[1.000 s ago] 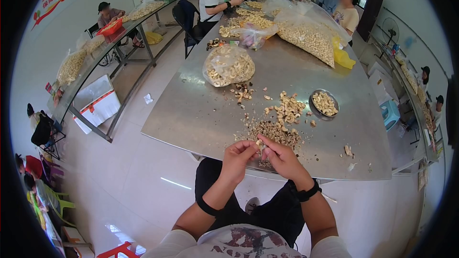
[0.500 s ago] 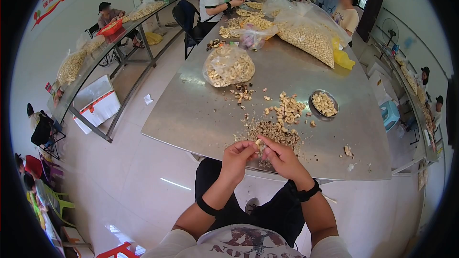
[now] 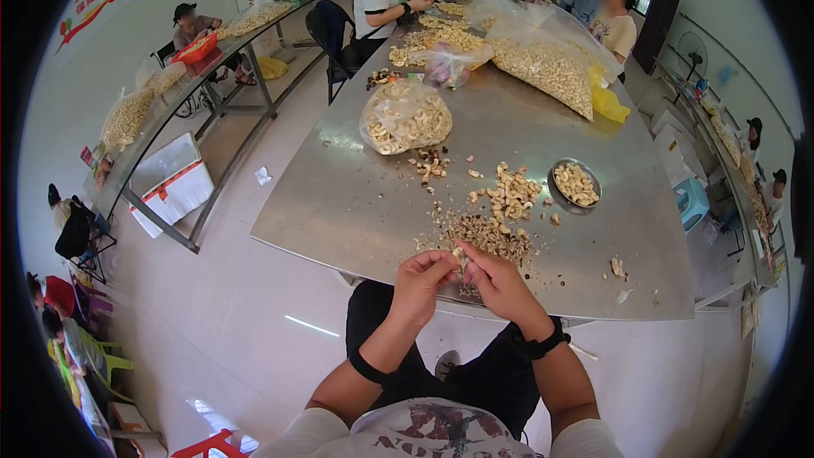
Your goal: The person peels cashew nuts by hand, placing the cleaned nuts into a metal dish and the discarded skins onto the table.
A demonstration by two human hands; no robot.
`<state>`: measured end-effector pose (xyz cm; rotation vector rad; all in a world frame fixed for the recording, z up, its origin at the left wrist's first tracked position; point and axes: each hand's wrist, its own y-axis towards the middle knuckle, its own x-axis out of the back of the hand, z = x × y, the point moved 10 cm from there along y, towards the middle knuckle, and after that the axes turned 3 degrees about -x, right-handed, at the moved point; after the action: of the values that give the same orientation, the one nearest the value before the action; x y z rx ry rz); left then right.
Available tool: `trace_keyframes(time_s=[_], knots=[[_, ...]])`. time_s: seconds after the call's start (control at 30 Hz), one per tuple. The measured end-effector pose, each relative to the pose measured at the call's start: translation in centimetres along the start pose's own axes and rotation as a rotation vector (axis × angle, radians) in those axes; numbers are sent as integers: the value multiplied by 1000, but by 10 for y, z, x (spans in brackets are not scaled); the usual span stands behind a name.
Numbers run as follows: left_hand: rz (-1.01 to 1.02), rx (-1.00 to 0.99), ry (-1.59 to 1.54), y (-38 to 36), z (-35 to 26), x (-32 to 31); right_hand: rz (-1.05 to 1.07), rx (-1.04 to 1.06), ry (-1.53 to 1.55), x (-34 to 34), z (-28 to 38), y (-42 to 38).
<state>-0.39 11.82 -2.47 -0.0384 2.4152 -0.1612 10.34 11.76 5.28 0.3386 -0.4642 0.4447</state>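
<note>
At the table's near edge, a cashew nut (image 3: 459, 254) is pinched in the fingers of my left hand (image 3: 419, 285). Pressed against the same nut from the right are the closed fingers of my right hand (image 3: 504, 286); whether they also hold a small tool is hidden. Just beyond my fingers lies a heap of brown skin crumbs (image 3: 483, 236). Behind the crumbs is a loose pile of cashews (image 3: 514, 192). A round metal dish (image 3: 599, 195) with cashews in it stands to the right.
A tied clear bag of cashews (image 3: 407, 117) sits farther back on the metal table (image 3: 331, 195). Behind it lies a large bag of cashews (image 3: 543, 68). Several people work around the far end. A few scraps (image 3: 617, 268) lie at the right.
My right thumb and fingers have shifted slightly against the nut. My left hand has stayed almost where it was.
</note>
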Motion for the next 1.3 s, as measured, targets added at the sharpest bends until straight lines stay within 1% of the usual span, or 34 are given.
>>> trace_keyframes(time_s=[0.07,0.13,0.17,0.23,0.27,0.33,0.47,0.53,0.63,0.77,0.83,0.87,0.93,0.97,1.03,1.17,1.23,1.27,1.3], knots=[[12,14,-36,0,1,-1,-9,7,-43,0,-1,0],[28,134,-159,-2,11,-3,-106,78,-62,5,1,-2],[27,133,-159,-2,9,-2,-106,78,-62,6,0,-2],[81,252,-349,-5,17,-9,-67,66,-55,4,-2,-2],[81,253,-348,-4,19,-8,-67,66,-54,5,0,-2],[60,314,-417,-4,27,-6,13,18,70,-1,1,-2],[73,343,-460,-9,25,-13,90,0,111,-2,1,-3],[80,415,-478,-13,30,-15,164,-49,159,-6,-2,-4],[122,434,-500,-11,34,-14,173,-25,144,-5,2,-4],[121,433,-468,-14,29,-18,149,3,88,-4,9,-4],[189,338,-379,-11,22,-19,120,34,62,-2,9,-5],[190,338,-379,-11,23,-19,119,34,61,-2,10,-5],[204,269,-294,-8,18,-18,111,-7,80,-2,7,-5],[204,269,-295,-10,15,-22,112,-8,80,-3,7,-5],[135,211,-217,-13,3,-25,47,-25,162,0,3,-6],[125,163,-202,-9,8,-17,52,-80,82,-2,-3,-6],[122,141,-216,-6,10,-11,-8,78,-60,0,7,-7],[122,141,-216,-5,10,-10,-7,78,-60,3,14,-8],[104,150,-198,-4,10,-7,41,-26,-36,5,15,-9]])
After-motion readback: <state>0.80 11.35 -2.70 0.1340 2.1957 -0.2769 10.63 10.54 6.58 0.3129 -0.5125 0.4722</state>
